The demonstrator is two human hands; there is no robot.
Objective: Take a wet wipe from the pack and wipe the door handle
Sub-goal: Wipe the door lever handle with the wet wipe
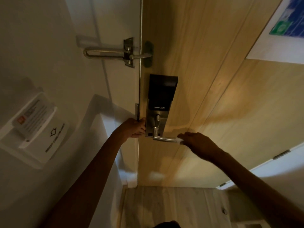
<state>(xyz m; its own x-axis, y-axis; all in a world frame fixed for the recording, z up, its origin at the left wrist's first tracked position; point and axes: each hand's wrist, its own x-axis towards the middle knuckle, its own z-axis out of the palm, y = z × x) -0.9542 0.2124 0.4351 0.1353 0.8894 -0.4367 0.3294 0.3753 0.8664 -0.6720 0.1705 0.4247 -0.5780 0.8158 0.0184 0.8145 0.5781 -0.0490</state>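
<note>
A silver lever door handle [162, 138] juts right from a smart lock plate [158, 109] on a light wooden door [205, 79]. My right hand [199, 142] pinches a small white wet wipe [180, 140] against the free end of the lever. My left hand [134, 127] rests against the door's edge, just left of the lock plate, fingers curled around that edge. The wipe pack is out of view.
A metal swing bar latch [115, 54] bridges the white frame and the door above the lock. A white key card holder [32, 127] hangs on the left wall. A blue and green sign [289, 18] is on the door at upper right. Pale flooring [164, 206] lies below.
</note>
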